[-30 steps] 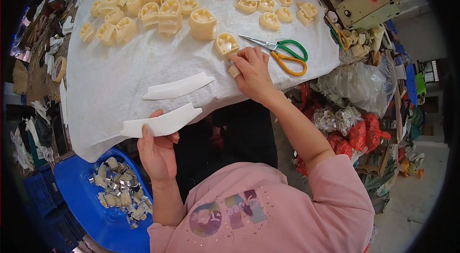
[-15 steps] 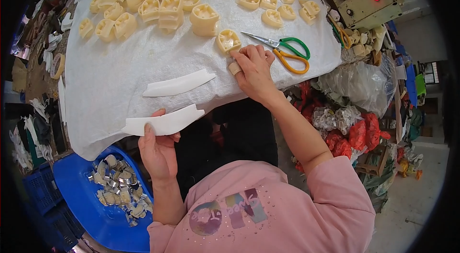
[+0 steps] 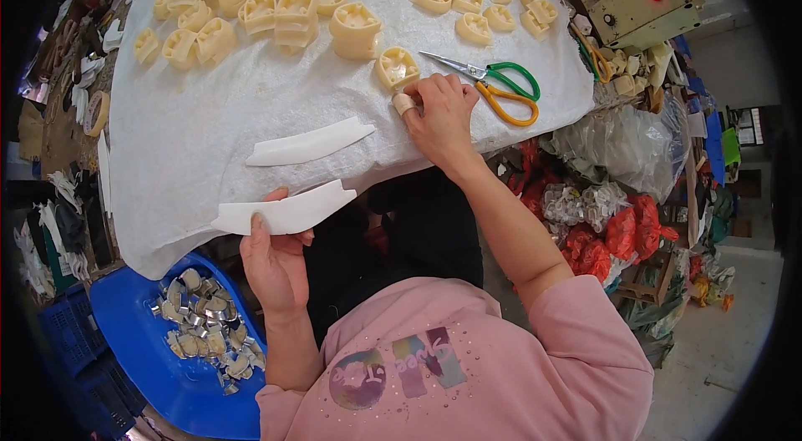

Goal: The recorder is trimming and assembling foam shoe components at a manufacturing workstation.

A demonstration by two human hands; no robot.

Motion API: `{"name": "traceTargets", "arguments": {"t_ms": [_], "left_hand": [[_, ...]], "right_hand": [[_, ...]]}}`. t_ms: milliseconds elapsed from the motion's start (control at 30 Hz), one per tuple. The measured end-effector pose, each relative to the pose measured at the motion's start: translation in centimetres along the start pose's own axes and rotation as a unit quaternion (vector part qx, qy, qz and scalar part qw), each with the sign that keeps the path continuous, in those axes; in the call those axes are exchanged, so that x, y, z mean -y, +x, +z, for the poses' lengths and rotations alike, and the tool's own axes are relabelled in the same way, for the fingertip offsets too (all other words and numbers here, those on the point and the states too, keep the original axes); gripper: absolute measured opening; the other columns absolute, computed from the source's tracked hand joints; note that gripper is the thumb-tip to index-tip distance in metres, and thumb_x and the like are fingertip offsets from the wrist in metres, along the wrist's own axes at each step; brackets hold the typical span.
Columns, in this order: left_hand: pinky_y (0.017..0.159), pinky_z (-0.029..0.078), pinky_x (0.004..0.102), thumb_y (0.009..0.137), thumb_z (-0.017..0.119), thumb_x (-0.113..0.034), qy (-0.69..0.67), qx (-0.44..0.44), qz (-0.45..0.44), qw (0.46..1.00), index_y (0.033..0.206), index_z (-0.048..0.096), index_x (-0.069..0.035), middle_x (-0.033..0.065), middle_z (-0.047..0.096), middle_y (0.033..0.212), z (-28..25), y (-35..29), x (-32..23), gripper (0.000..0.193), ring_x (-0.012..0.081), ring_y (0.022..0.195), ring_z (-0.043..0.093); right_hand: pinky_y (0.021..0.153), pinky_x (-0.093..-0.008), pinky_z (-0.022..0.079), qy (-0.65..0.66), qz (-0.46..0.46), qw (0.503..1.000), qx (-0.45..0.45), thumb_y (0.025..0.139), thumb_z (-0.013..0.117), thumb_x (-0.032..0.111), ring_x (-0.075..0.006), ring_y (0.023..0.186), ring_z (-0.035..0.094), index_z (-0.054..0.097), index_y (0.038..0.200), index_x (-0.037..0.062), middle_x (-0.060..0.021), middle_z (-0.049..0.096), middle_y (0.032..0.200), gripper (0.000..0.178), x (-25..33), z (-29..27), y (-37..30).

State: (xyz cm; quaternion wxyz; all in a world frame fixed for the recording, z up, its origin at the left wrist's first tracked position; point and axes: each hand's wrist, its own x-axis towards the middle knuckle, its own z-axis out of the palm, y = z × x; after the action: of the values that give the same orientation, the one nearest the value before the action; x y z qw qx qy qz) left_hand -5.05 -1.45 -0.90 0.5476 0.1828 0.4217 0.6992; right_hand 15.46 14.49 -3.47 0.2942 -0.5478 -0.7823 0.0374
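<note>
Near the table's front edge, my left hand (image 3: 278, 261) pinches a white curved strip (image 3: 288, 211) between thumb and fingers, holding it over my lap. A second white strip (image 3: 311, 143) of similar shape lies flat on the cloth just beyond. My right hand (image 3: 443, 117) rests on the cloth with its fingers bent together, a tan wrap (image 3: 403, 103) around one digit. Whatever is under those fingertips is hidden. Right beyond them sits a cream moulded piece (image 3: 397, 69) with hollows in its top. Scissors (image 3: 499, 88) with green and yellow handles lie to their right, blades partly open.
Several more cream pieces (image 3: 355, 30) stand in groups across the white-covered table (image 3: 180, 119). At lower left a blue tub (image 3: 180, 387) holds metal-and-cream parts. A machine box (image 3: 643, 11) with a red light stands far right, above plastic bags (image 3: 631, 149) and red bundles (image 3: 622, 232).
My right hand has shifted slightly left, its fingers drawn in a little more beside the cream piece. The left hand keeps its hold on the strip, almost unmoved.
</note>
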Motion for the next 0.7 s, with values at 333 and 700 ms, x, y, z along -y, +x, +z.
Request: {"name": "traceTargets", "arguments": {"t_ms": [333, 700], "left_hand": [[0.062, 0.047, 0.0284, 0.098, 0.039, -0.028, -0.006, -0.016, -0.009, 1.0, 0.115, 0.054, 0.008, 0.014, 0.061, 0.097, 0.0, 0.1, 0.1, 0.043, 0.0162, 0.077, 0.058], [0.061, 0.047, 0.0279, 0.098, 0.039, -0.028, -0.012, -0.024, -0.01, 1.0, 0.115, 0.054, 0.008, 0.0131, 0.061, 0.094, 0.1, -0.4, 0.1, 0.042, 0.0156, 0.075, 0.058]], "right_hand": [[0.08, -0.0428, 0.032, -0.053, 0.06, 0.997, 0.01, 0.069, 0.067, 0.016, -0.0243, 0.084, 0.054, 0.061, 0.081, 0.0074, -0.0068, 0.06, 0.079, 0.016, 1.6, 0.3, 1.2], [0.075, -0.0457, 0.037, 0.024, 0.039, 0.999, 0.029, 0.072, 0.062, 0.01, -0.0287, 0.081, 0.057, 0.058, 0.08, 0.0043, -0.0101, 0.062, 0.083, 0.01, 0.4, 0.2, 1.3]]}}
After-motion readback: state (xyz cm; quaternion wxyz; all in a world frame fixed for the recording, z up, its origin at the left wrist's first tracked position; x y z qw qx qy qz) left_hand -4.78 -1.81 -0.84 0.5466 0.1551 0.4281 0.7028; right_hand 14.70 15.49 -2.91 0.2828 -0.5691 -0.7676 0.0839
